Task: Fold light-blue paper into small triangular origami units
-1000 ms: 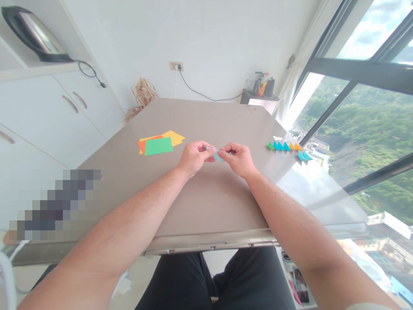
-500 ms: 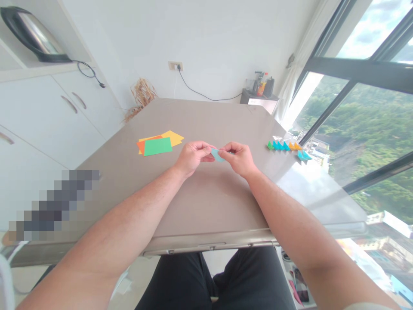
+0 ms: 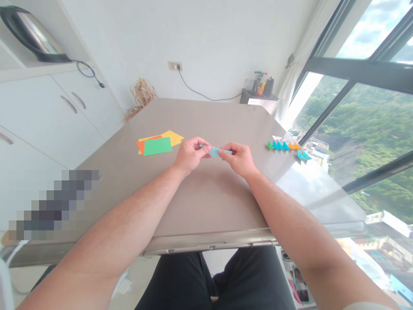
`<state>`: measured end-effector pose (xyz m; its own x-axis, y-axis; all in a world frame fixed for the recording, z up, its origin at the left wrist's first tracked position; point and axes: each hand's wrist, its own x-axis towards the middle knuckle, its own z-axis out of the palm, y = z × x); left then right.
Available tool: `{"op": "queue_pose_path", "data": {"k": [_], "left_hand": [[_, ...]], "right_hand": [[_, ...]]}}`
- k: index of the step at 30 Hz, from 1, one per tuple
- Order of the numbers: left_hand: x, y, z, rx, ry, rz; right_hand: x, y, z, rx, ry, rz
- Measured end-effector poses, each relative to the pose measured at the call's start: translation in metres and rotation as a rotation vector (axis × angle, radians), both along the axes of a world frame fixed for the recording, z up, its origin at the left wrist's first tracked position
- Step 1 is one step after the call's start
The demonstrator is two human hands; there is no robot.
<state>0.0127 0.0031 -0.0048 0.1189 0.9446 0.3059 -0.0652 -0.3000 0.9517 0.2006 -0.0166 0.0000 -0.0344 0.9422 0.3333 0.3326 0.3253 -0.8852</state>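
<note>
Over the middle of the grey-brown table [image 3: 206,202], my left hand [image 3: 189,155] and my right hand [image 3: 238,158] pinch the two ends of a small light-blue folded paper piece [image 3: 214,150], held just above the tabletop. Both hands have their fingers closed on it. To the left lies a small stack of coloured paper sheets [image 3: 158,144], green on top of orange and yellow. At the right, a row of small folded paper triangles [image 3: 287,147] in green, blue and orange sits near the table's edge.
White cabinets [image 3: 48,116] stand at the left, with a kettle [image 3: 32,34] on a shelf above. Dried grass [image 3: 140,97] lies at the table's far left corner. A large window [image 3: 364,107] fills the right side. A wall socket with a cable [image 3: 176,66] is behind the table.
The blue paper has been raised slightly and stretched flat between both hands; the hands have shifted a little away from me.
</note>
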Motion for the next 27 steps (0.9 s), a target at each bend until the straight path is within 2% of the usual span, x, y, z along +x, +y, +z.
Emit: {"op": "queue_pose_path", "data": {"k": [7, 19, 23, 27], "left_hand": [[0.001, -0.004, 0.003, 0.028, 0.145, -0.018], [-0.003, -0.002, 0.005, -0.016, 0.102, 0.022], [-0.005, 0.001, 0.005, -0.039, 0.095, 0.058], [-0.007, 0.003, 0.004, -0.081, 0.074, 0.024]], "right_hand": [[-0.001, 0.0, -0.001, -0.024, -0.008, 0.035], [0.003, 0.003, -0.002, -0.061, 0.037, 0.046], [0.008, 0.005, -0.002, -0.056, 0.051, 0.09], [0.013, 0.006, -0.002, -0.055, 0.033, 0.122]]}}
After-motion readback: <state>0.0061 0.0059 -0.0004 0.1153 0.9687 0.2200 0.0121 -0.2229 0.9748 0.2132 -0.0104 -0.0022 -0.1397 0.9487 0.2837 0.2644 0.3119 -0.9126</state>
